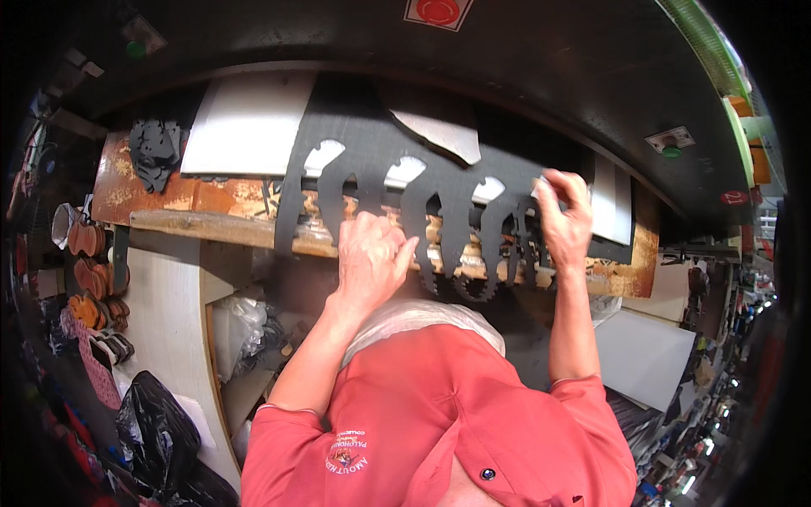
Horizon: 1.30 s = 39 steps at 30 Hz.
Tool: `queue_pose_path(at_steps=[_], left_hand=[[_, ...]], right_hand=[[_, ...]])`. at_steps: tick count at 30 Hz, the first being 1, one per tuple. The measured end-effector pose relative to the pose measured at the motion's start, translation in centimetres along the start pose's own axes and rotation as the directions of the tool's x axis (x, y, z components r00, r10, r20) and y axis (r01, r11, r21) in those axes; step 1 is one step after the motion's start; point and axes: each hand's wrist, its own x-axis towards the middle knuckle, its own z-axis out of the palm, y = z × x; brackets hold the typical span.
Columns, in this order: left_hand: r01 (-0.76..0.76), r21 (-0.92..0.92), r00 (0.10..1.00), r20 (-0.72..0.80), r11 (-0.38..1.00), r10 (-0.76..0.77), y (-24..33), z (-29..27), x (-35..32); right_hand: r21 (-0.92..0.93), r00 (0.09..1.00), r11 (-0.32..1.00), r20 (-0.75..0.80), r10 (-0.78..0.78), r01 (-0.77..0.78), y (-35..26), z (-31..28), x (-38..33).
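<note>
The left hand (pixel 369 253), loosely curled, lies over the slotted dark sheet (pixel 443 182), whose strips point toward the body, while the bent-fingered right hand (pixel 568 215) is at its right; I cannot tell either's hold.

A pale cabinet (pixel 165 291) stands at left, near a scuffed brown wooden bench (pixel 203 198).

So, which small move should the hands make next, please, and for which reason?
Perhaps the left hand should gently ease the dark cut-out sheet back onto the wooden bench: the sheet's narrow strips hang over the front edge, and the left fingers are right by them. The right hand is near the sheet's right end; its exact grip is unclear.
</note>
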Motion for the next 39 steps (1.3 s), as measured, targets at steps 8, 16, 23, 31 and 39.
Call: queue_pose_path(at_steps=[8,16,23,31,39], left_hand=[[0.074,-0.167,0.996,-0.031,0.983,-0.081,-4.8,-3.2,9.6],[0.017,0.125,0.999,0.038,0.992,-0.022,-9.3,0.0,11.7],[0.035,0.027,0.999,-0.013,0.999,-0.035,-8.2,-0.7,12.7],[-0.088,-0.095,0.996,-0.033,0.992,0.085,-3.8,1.6,14.4],[-0.045,0.143,0.998,0.053,0.989,0.038,-4.5,2.8,12.2]], right_hand=[[-0.222,0.874,0.924,0.45,-0.185,0.31,-6.1,12.4,10.2],[-0.128,0.843,0.985,0.536,-0.033,0.12,-6.9,12.2,13.0],[0.34,0.746,0.848,0.659,0.094,-0.406,-4.6,9.2,15.8],[0.326,0.763,0.892,0.646,0.031,-0.313,-4.3,9.3,15.7],[0.592,0.79,0.661,0.613,0.002,-0.461,-2.6,9.1,15.2]])
